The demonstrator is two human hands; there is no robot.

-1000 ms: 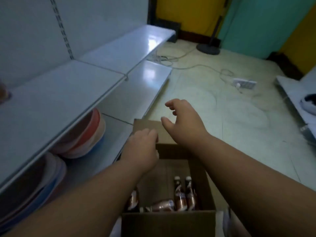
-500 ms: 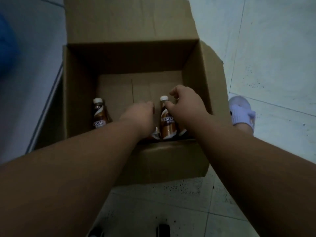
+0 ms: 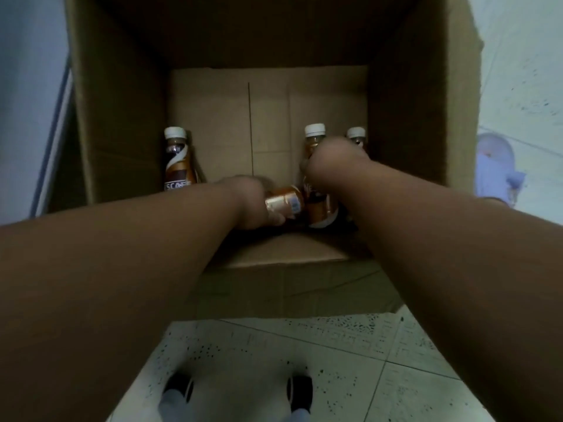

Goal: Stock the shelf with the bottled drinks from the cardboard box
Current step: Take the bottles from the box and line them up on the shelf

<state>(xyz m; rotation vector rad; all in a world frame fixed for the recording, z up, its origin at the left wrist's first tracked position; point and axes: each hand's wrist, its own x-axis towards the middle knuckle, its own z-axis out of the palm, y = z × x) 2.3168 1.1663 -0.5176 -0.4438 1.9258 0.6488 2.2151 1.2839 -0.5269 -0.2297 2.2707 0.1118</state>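
Observation:
An open cardboard box (image 3: 118, 117) stands on the floor and both my arms reach down into it. My left hand (image 3: 249, 205) is closed around a brown bottle lying on its side (image 3: 285, 204) near the box's front wall. My right hand (image 3: 332, 166) grips an upright brown bottle with a white cap (image 3: 315, 132). Just to its right stands another upright bottle (image 3: 355, 134), mostly hidden by my right hand. A further upright bottle (image 3: 178, 166) stands alone at the box's left wall. No shelf surface shows clearly.
Pale speckled floor tiles (image 3: 396, 376) surround the box. A light purple slipper (image 3: 496, 166) lies right of the box. A pale grey-blue edge (image 3: 58, 117) runs along the box's left side. Dark shoe tips (image 3: 300, 388) show at the bottom.
The view dropped from the shelves to straight down into the box. Both hands went deeper inside; the left closed on the lying bottle and the right on an upright one.

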